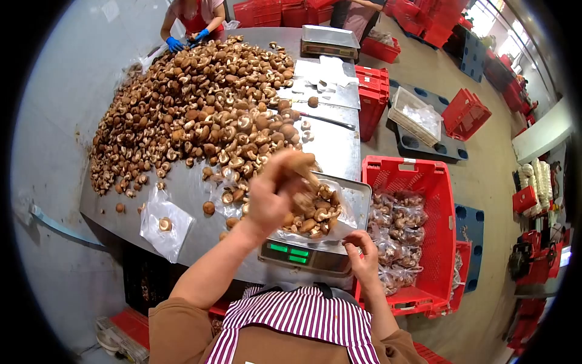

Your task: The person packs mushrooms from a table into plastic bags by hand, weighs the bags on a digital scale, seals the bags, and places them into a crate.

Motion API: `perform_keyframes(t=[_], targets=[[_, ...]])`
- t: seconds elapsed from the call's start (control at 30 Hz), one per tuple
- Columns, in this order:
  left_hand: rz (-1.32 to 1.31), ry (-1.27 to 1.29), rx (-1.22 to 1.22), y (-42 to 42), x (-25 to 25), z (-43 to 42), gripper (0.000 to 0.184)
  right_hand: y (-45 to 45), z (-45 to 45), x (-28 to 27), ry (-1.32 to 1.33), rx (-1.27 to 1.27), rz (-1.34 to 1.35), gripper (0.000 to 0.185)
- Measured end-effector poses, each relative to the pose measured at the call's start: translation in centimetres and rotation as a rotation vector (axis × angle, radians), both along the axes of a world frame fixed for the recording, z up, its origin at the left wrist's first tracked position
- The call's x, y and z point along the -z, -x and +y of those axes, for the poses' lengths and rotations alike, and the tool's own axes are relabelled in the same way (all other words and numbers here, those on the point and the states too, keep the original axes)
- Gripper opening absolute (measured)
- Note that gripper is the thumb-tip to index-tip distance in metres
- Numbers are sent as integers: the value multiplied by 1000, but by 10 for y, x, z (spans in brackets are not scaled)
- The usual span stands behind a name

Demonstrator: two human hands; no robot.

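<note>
An open clear plastic bag (347, 218) filled with shiitake mushrooms (314, 223) sits on the digital scale (330, 259), its mouth facing up; the slack film hides a clear long axis, while the mushrooms inside point every which way. The bag lies between the two hands, below the fingers of the left hand (270, 203) and just beside those of the right. The left hand is raised over the bag, forearm slanting up and rightward; a blurred brown mushroom shows by its fingers, and I cannot tell whether they grip it. The right hand (364, 261) is low at the bag's near right edge, fingers bent, though whether they pinch the film is unclear. Beyond, a large mushroom pile (212, 91) covers much of the metal bench (206, 242); right of the scale, a red crate (441, 230) holds filled bags (409, 215).
</note>
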State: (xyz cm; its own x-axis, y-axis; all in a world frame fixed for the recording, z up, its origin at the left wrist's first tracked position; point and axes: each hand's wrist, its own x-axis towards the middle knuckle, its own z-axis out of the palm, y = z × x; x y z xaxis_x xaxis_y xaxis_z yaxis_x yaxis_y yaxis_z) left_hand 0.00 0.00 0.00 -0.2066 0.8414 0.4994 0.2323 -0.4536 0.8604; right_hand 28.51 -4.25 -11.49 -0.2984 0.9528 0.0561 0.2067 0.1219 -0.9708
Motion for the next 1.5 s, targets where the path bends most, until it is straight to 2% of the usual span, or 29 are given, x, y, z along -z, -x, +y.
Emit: perform_keyframes(t=[0.03, 0.07, 0.1, 0.13, 0.17, 0.2, 0.23, 0.27, 0.33, 0.37, 0.4, 0.43, 0.5, 0.57, 0.63, 0.67, 0.7, 0.77, 0.83, 0.9, 0.97, 1.07, 1.13, 1.17, 1.27, 1.3, 1.37, 1.4, 1.5], targets=[[-2, 1, -2, -1, 0, -1, 37, -2, 0, -2, -4, 29, -5, 18], [-155, 40, -120, 10, 6, 1, 32, -3, 0, -3, -9, 58, -9, 14], [-426, 211, -161, 41, 23, -1, 29, 4, -4, 3, 3, 55, 6, 14], [-471, 282, -247, 61, 27, 0, 29, 6, -3, 8, 5, 53, 19, 13], [-481, 200, -331, 89, 62, 7, 29, 6, -2, 11, 3, 52, 26, 12], [-513, 249, -444, 99, 73, 6, 29, 3, 0, 12, -3, 52, 23, 12], [-391, 294, -481, 126, 118, -1, 29, 1, 0, 12, -2, 48, 17, 12], [-452, 485, -608, 147, 162, -10, 26, -1, -1, 12, 4, 46, 12, 12], [-390, 373, -729, 183, 265, -29, 21, -1, -1, 12, -2, 50, -2, 12], [-389, 378, -726, 194, 291, -43, 21, -1, -3, 13, -4, 55, -15, 12], [-404, 511, -777, 204, 311, -57, 22, 1, -3, 12, -1, 59, -17, 12], [-418, 644, -828, 205, 315, -63, 22, 5, -3, 10, 1, 81, -13, 11], [-414, 659, -834, 206, 321, -64, 27, 8, -2, 8, 2, 98, -17, 9], [-412, 668, -848, 197, 298, -62, 33, 11, 0, 7, -1, 94, -15, 8], [-525, 671, -650, 166, 237, -51, 50, 14, 2, 6, -5, 85, -23, 8], [-430, 614, -577, 172, 248, -49, 64, 15, 3, 6, -8, 84, -29, 8], [-429, 612, -577, 171, 244, -47, 64, 17, 3, 4, -9, 84, -28, 8], [-6, 602, -647, 164, 238, -43, 69, 20, 3, -2, -46, 79, -66, 9], [-51, 539, -605, 129, 191, -43, 62, 26, 2, -10, -70, 120, -72, 8], [-182, 427, -515, 111, 175, -51, 49, 32, 2, -17, -91, 144, -68, 8], [-284, 434, -563, 112, 180, -61, 33, 35, 5, -21, -128, 215, -51, 7], [-252, 433, -663, 133, 225, -91, 27, 31, 8, -12, -112, 217, -29, 6], [-353, 566, -733, 136, 239, -114, 19, 23, 7, -8, -44, 236, -17, 6], [-352, 569, -746, 138, 244, -127, 19, 22, 5, -6, -37, 223, -15, 6], [-233, 871, -801, 139, 255, -159, 21, 17, 5, 1, 57, 239, 53, 7], [-236, 872, -813, 134, 258, -166, 21, 17, 6, 3, 60, 228, 53, 7], [362, 809, -829, 115, 267, -173, 29, 18, 6, 3, 66, 213, 36, 7], [418, 854, -787, 107, 270, -171, 38, 20, 8, 2, 64, 201, 29, 7], [522, 968, -727, 93, 268, -175, 40, 26, 11, 2, 8, 116, -38, 9]])
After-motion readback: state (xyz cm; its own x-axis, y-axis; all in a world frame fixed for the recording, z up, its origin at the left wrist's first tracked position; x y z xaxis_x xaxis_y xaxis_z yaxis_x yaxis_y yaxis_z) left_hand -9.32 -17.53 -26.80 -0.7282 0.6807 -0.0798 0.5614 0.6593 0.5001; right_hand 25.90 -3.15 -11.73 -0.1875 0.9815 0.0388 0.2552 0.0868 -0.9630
